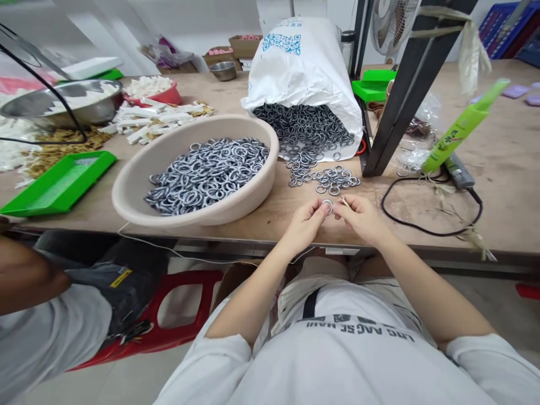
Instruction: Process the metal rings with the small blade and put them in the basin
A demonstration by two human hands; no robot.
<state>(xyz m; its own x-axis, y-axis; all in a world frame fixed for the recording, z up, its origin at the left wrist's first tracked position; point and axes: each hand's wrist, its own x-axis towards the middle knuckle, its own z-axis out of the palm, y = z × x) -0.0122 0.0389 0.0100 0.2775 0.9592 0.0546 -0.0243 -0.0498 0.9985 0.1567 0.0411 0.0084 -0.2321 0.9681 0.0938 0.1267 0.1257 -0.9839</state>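
Note:
My left hand (pixel 304 224) pinches a small metal ring (pixel 328 206) just above the table's front edge. My right hand (pixel 361 218) meets it from the right and touches the same ring, with a thin pale piece (pixel 345 200) between its fingertips. Just beyond my hands lies a small heap of loose rings (pixel 335 179). More rings spill from a white sack (pixel 304 67) lying on its side. To the left stands a beige basin (pixel 139 181) with many grey rings in it.
A green tray (pixel 59 185) sits at the left edge, with a steel bowl (pixel 63 104) and white pieces (pixel 156 121) behind. A black metal post (pixel 400 95), a green tool (pixel 462 130) and a black cable (pixel 426 229) are to the right. Another person's arm (pixel 29 275) is at lower left.

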